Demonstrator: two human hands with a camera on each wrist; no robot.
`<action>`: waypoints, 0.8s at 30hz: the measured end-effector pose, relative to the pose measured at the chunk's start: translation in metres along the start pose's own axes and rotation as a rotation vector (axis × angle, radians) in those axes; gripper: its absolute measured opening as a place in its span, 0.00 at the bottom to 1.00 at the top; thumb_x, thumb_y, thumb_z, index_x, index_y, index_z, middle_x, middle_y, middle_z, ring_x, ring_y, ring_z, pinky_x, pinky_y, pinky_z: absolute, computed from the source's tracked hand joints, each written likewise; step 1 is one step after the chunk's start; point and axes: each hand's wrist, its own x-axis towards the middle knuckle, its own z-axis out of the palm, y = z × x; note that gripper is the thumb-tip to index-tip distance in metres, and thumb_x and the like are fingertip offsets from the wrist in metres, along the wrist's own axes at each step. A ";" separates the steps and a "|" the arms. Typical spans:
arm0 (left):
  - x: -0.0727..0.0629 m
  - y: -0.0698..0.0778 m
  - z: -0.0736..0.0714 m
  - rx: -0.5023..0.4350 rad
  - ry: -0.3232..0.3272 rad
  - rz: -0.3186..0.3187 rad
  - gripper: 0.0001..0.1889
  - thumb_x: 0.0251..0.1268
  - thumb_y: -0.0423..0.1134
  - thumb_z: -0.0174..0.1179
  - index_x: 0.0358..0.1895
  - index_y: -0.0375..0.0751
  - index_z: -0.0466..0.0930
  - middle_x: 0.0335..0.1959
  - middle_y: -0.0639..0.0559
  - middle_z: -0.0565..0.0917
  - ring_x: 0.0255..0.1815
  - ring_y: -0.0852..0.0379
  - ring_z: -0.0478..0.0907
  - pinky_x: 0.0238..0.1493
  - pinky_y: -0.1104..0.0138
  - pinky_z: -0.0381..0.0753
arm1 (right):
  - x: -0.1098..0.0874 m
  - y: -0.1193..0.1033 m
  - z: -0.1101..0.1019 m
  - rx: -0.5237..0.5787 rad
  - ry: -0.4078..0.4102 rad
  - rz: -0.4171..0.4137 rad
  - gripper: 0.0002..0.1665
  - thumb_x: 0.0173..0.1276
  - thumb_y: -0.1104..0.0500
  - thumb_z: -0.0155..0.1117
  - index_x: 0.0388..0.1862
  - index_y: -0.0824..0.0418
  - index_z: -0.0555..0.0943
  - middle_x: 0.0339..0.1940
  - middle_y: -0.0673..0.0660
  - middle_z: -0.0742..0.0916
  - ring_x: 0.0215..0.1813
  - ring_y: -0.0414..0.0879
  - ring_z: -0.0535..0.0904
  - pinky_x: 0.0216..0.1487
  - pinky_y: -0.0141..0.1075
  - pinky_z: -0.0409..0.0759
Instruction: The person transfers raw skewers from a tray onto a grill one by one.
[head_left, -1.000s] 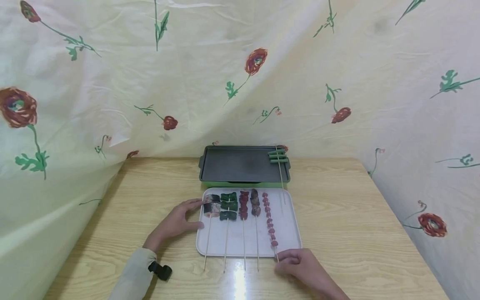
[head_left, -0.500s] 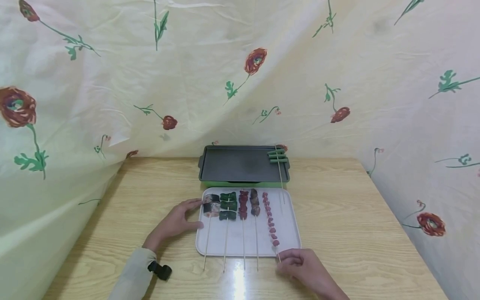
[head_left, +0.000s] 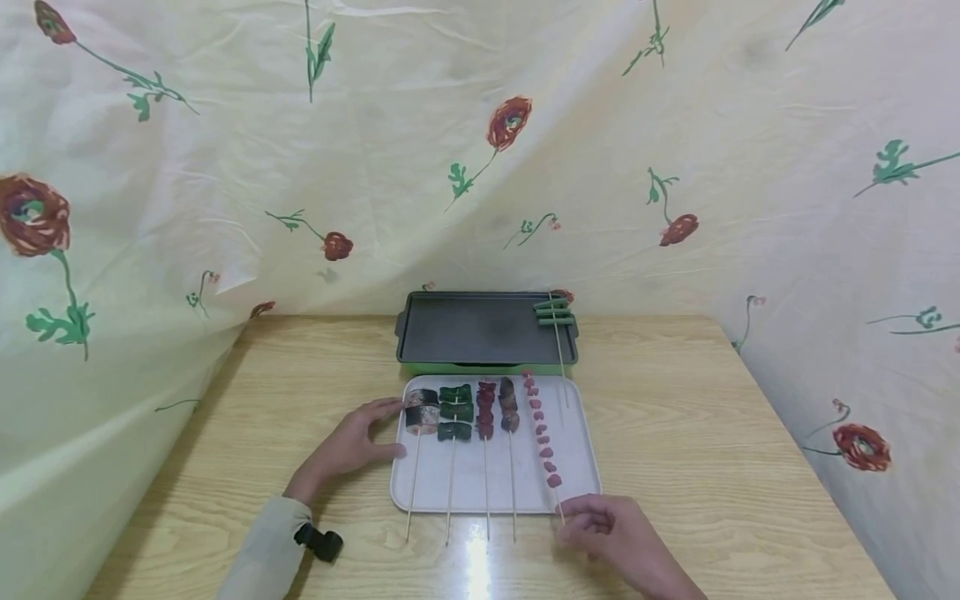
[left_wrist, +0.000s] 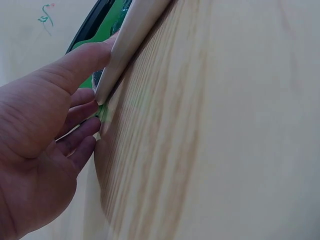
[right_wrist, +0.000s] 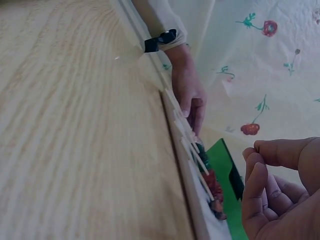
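My right hand (head_left: 611,533) pinches the bare stick end of a meat skewer (head_left: 547,452) strung with small pink-red pieces, at the tray's near right. That skewer slants over the white tray (head_left: 480,492), its tip overlapping the far rim in the head view. In the right wrist view, thumb and index fingertips (right_wrist: 255,150) meet. At the tray's left side, my left hand (head_left: 363,442) touches the edge, thumb against the rim in the left wrist view and the other fingers loosely extended. Side by side on the tray lie a fish skewer (head_left: 422,412), a green vegetable skewer (head_left: 455,412) and dark meat skewers (head_left: 486,410).
Behind the tray stands a green-sided griddle (head_left: 472,329) with a black plate. A skewer of green pods (head_left: 553,312) lies on its right end, stick reaching over the tray. A flowered cloth (head_left: 420,167) hangs behind the wooden table (head_left: 675,400).
The pink-red meat skewer has moved forward, its tip now at the tray's far rim. My right hand has shifted slightly right. The left hand stays at the tray's edge.
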 end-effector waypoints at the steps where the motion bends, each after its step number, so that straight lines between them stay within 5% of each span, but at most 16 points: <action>1: 0.000 0.000 0.000 -0.002 0.000 -0.002 0.40 0.58 0.51 0.76 0.74 0.48 0.72 0.76 0.46 0.69 0.79 0.41 0.61 0.78 0.46 0.61 | -0.001 -0.002 -0.001 -0.003 0.001 -0.006 0.22 0.65 0.64 0.71 0.54 0.76 0.81 0.37 0.63 0.89 0.33 0.48 0.85 0.30 0.36 0.86; 10: 0.001 -0.002 0.000 -0.001 -0.001 -0.001 0.40 0.58 0.51 0.75 0.74 0.48 0.72 0.76 0.46 0.69 0.79 0.41 0.61 0.78 0.46 0.62 | 0.003 -0.022 -0.008 -0.021 0.037 -0.039 0.24 0.66 0.63 0.72 0.57 0.74 0.81 0.37 0.62 0.88 0.34 0.48 0.84 0.30 0.37 0.86; 24: 0.001 -0.002 0.000 -0.022 -0.009 -0.014 0.40 0.59 0.53 0.75 0.75 0.51 0.71 0.77 0.47 0.69 0.79 0.41 0.61 0.78 0.45 0.62 | 0.036 -0.061 -0.038 -0.094 0.115 -0.155 0.21 0.67 0.63 0.71 0.56 0.71 0.82 0.37 0.60 0.89 0.37 0.45 0.85 0.34 0.37 0.87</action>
